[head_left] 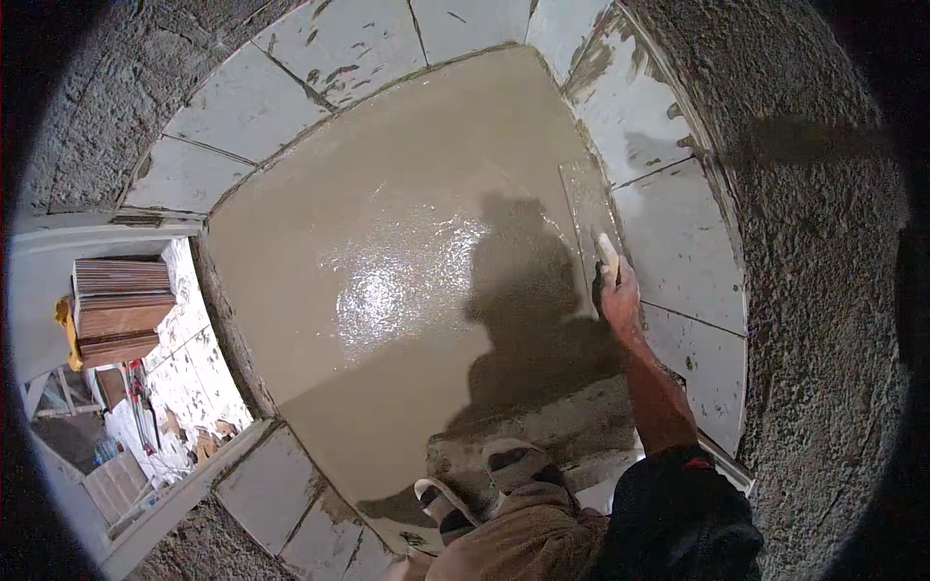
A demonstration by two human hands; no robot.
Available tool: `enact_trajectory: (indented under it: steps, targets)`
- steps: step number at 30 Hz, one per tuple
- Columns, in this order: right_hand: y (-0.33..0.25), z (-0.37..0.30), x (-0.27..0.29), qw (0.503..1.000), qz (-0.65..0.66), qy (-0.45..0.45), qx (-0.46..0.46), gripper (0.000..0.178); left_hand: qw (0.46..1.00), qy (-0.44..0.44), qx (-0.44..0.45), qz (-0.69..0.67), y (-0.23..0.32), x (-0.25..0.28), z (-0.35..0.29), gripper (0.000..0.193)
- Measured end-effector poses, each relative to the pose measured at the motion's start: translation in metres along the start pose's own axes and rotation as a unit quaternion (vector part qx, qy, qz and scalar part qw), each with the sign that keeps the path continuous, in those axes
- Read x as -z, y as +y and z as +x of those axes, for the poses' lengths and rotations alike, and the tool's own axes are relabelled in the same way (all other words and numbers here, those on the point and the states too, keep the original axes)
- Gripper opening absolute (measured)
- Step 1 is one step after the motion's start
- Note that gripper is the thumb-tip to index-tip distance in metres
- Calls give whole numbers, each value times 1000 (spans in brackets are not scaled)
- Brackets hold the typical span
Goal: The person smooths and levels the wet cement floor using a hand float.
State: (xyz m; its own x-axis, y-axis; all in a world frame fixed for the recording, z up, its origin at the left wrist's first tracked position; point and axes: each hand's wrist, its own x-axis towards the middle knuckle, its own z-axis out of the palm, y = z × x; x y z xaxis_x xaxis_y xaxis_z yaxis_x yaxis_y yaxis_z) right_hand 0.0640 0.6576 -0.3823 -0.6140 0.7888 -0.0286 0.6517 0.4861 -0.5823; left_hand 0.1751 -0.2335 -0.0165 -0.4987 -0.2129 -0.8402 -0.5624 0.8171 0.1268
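My right hand (621, 302) is closed around the pale handle of a flat rectangular trowel (585, 198). The trowel's long blade lies on the wet grey-brown cement floor (387, 174), along its right edge beside the white wall tiles (678, 242). The cement looks smooth over most of its surface and shines near the middle. My shadow falls across it next to the trowel. I do not make out my left hand; a pale, skin-toned patch at the lower edge is too unclear to name.
My shod feet (513, 465) are at the near edge, by a rough, darker strip (552, 421). Rough plastered walls (804, 261) rise above the tiles. Through the doorway at left stand stacked brown tiles (126, 310), with a yellow object (68, 331) and scattered tools beyond.
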Motion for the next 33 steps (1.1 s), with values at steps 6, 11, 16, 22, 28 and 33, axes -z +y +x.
enact_trajectory:
  steps: [6,11,16,22,28,33]
  targets:
    - [-31,-3,-51,988,47,42,137,35,999,27,4,-35,54,-6,-9,47]
    - [-127,-34,-75,985,102,-138,-5,37,995,62,23,-76,89,-13,-33,47]
    - [-124,-86,-131,957,46,-266,105,46,989,74,32,-125,127,-24,-34,48]
    - [-160,-167,-131,899,114,-357,226,44,966,179,31,-185,227,-15,-50,49]
    - [-183,-188,-133,905,115,-364,191,42,918,344,-178,-82,307,0,-65,46]
    - [-193,-162,-138,948,133,-249,147,48,803,496,-228,237,338,71,-71,53]
